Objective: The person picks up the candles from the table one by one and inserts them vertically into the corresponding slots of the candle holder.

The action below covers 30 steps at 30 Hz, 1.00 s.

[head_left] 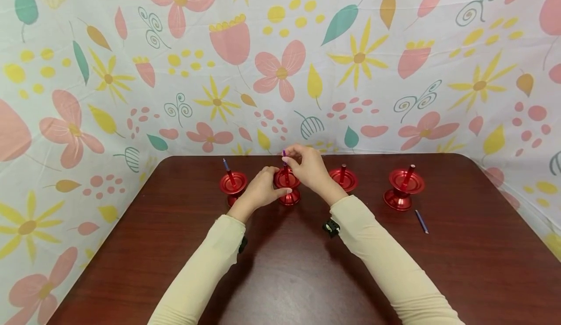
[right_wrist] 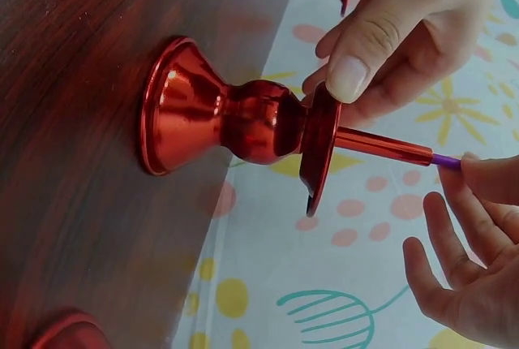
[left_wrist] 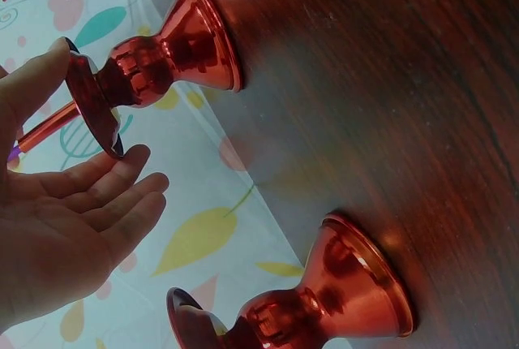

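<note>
In the head view, the second red metallic candle holder [head_left: 289, 198] from the left stands upright on the table, with a narrow tube rising from its dish. My left hand [head_left: 262, 188] grips the dish's rim, thumb on the near side and fingers round the far side. A thin purple stick [right_wrist: 446, 161], like a slim candle, meets the top of the tube in the right wrist view. Thumb and forefinger of my right hand [head_left: 308, 168] pinch it, the other fingers loosely bent. Much of the stick is hidden by those fingers and the tube.
Left of it, a like holder [head_left: 233, 182] has a blue stick [head_left: 226, 164] slanting from its tube. Two more holders stand to the right, one behind my right wrist [head_left: 344, 179] and one farther right [head_left: 398, 199]. Another blue stick [head_left: 421, 221] lies on the table [head_left: 473, 257]. Patterned cloth hangs behind.
</note>
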Each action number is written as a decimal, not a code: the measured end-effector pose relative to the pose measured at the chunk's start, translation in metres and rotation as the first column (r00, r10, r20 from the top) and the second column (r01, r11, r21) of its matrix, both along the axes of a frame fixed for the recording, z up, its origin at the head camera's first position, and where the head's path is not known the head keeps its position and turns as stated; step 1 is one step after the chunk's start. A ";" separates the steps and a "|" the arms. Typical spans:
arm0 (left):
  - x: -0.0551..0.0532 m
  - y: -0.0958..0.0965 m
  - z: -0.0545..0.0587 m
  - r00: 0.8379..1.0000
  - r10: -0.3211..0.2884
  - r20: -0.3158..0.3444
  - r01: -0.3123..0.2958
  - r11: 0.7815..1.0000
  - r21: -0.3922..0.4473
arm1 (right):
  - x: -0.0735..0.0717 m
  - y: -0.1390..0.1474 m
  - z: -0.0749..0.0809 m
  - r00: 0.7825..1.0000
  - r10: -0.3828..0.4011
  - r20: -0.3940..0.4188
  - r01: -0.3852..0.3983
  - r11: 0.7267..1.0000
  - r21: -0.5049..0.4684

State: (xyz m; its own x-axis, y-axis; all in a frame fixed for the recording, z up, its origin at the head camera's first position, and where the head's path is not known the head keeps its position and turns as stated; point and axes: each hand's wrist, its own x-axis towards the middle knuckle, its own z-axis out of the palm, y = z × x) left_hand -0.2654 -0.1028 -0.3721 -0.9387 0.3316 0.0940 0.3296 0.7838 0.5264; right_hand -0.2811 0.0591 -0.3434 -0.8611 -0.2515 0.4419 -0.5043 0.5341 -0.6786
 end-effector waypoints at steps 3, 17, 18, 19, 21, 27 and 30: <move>0.001 0.000 0.001 1.000 0.000 0.002 0.000 1.000 0.001 | -0.001 0.000 0.001 1.000 0.006 0.000 -0.005 1.000 0.023; 0.001 0.001 0.001 1.000 0.001 0.000 -0.001 1.000 -0.003 | -0.003 0.001 -0.002 1.000 0.026 -0.006 -0.026 1.000 0.007; 0.001 0.001 0.001 1.000 0.001 0.000 -0.001 1.000 0.000 | -0.003 0.001 -0.002 1.000 0.026 -0.006 -0.026 1.000 0.002; 0.001 0.001 0.001 1.000 0.000 0.000 0.000 1.000 0.003 | -0.003 0.002 -0.002 1.000 0.027 -0.006 -0.027 1.000 0.001; 0.001 0.001 0.000 1.000 -0.001 0.004 0.001 1.000 0.013 | -0.002 0.003 -0.002 0.999 0.034 -0.006 -0.034 0.999 0.003; 0.003 0.000 -0.004 1.000 -0.001 0.012 0.001 1.000 0.007 | 0.008 0.012 0.006 0.997 0.077 0.026 -0.078 0.997 0.026; 0.007 0.001 -0.004 1.000 -0.005 -0.008 0.005 1.000 -0.016 | 0.018 0.020 0.014 0.996 0.086 0.021 -0.087 0.996 0.034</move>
